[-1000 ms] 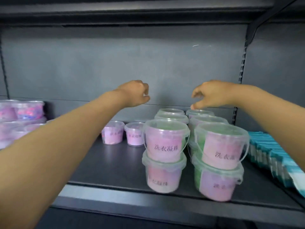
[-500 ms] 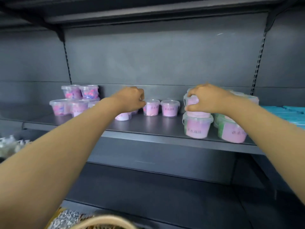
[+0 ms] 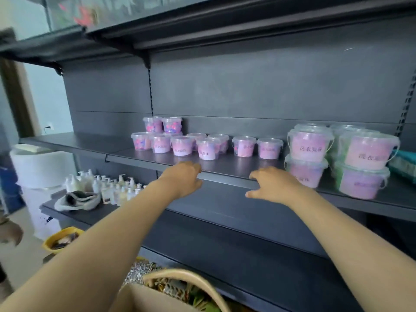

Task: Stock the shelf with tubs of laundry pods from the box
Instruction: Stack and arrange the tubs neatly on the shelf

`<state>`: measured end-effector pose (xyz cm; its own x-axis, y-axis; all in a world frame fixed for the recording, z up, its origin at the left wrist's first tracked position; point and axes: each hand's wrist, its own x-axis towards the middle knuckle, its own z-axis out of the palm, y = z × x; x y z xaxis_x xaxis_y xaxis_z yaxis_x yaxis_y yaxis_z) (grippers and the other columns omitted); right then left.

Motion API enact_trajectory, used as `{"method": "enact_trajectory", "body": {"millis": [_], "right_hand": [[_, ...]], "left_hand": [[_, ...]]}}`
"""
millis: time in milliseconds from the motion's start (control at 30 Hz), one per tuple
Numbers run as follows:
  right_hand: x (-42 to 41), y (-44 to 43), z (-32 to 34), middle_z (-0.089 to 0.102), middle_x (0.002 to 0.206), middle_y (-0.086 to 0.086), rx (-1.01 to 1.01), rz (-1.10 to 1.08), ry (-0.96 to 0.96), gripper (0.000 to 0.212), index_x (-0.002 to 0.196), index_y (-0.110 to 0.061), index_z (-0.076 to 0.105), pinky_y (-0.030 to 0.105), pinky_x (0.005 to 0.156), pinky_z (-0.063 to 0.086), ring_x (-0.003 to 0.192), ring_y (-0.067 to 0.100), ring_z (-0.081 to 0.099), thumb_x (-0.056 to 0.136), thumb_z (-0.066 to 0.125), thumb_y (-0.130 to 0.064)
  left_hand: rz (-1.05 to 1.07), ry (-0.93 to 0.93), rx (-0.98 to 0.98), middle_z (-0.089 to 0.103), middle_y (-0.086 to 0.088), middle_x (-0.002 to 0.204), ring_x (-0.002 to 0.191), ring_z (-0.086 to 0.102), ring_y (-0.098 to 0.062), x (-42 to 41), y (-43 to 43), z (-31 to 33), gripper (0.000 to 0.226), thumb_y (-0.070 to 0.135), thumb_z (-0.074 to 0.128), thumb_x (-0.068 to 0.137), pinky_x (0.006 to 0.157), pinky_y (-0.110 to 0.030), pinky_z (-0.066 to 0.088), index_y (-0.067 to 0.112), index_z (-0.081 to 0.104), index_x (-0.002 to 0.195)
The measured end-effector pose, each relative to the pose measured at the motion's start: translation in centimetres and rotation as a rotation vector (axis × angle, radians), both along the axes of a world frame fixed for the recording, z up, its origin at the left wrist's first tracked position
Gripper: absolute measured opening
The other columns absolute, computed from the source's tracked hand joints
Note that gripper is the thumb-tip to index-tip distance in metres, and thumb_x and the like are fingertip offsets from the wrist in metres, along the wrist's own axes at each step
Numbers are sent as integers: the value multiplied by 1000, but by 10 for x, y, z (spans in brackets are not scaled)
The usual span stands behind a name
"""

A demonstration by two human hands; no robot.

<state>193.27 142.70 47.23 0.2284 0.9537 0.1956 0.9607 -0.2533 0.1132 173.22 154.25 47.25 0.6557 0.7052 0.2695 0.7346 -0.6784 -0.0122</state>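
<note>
Out at nine o'clock, pump bottles (image 3: 108,188) are crowding a lower ledge, and they are no part of my job. Down at seven o'clock the box (image 3: 144,298) is waiting close to my body. What is showing inside it is too blurred for me to tell how many tubs are remaining.

Around eleven o'clock the small tubs (image 3: 181,145) are sitting in a loose cluster on the shelf (image 3: 139,156), with two riding on top at the back. My left hand (image 3: 182,179) is hovering just in front of the shelf's front edge, fingers loosely curled and gripping nothing. My right hand (image 3: 272,188) is hanging near it toward one o'clock, fingers relaxed and slightly spread, and it is empty too.

Between two and three o'clock the large tubs (image 3: 310,146) are standing two high, with more lids showing behind. Teal packs (image 3: 403,163) are lying just beyond them.

I am judging the stocking well under way. Bare shelf is showing between the groups, so I am expecting another trip to the box.
</note>
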Motion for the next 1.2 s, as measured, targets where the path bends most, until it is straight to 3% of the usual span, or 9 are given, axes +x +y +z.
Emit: {"method": "enact_trajectory", "body": {"millis": [367, 567, 867, 1033, 1200], "right_hand": [[-15, 28, 4, 56, 120, 3, 2, -16, -42, 52, 123, -18, 52, 34, 78, 42, 114, 23, 47, 85, 54, -53], [8, 81, 16, 58, 123, 1, 58, -183, 14, 50, 120, -19, 57, 39, 91, 48, 113, 23, 53, 83, 58, -51], [64, 151, 33, 50, 137, 0, 169, -410, 115, 60, 134, -24, 48, 32, 98, 43, 122, 22, 49, 80, 64, -46], [99, 175, 37, 56, 126, 7, 171, -483, 48, 45, 124, -18, 58, 34, 94, 46, 113, 24, 55, 82, 63, -33], [136, 208, 32, 57, 121, 7, 135, -567, -47, 36, 115, -16, 59, 33, 90, 47, 110, 24, 55, 83, 59, -33]], "left_hand": [[-92, -21, 12, 50, -12, 127, 119, 44, -30, 11, 27, 1, 37, 30, 45, 94, 98, -41, 42, 7, 50, 122], [-206, -21, 27, 48, -14, 128, 120, 44, -31, 40, 100, 17, 39, 29, 45, 93, 98, -42, 41, 10, 48, 127], [-415, 8, 119, 48, -15, 131, 121, 45, -31, 105, 215, 44, 39, 30, 43, 94, 100, -40, 40, 10, 49, 127], [-467, -6, 119, 49, -15, 128, 121, 43, -31, 152, 247, 52, 37, 28, 40, 95, 98, -40, 40, 7, 48, 125], [-463, -8, 85, 46, -12, 130, 124, 41, -29, 201, 271, 50, 36, 26, 41, 94, 94, -39, 39, 9, 46, 126]]}}
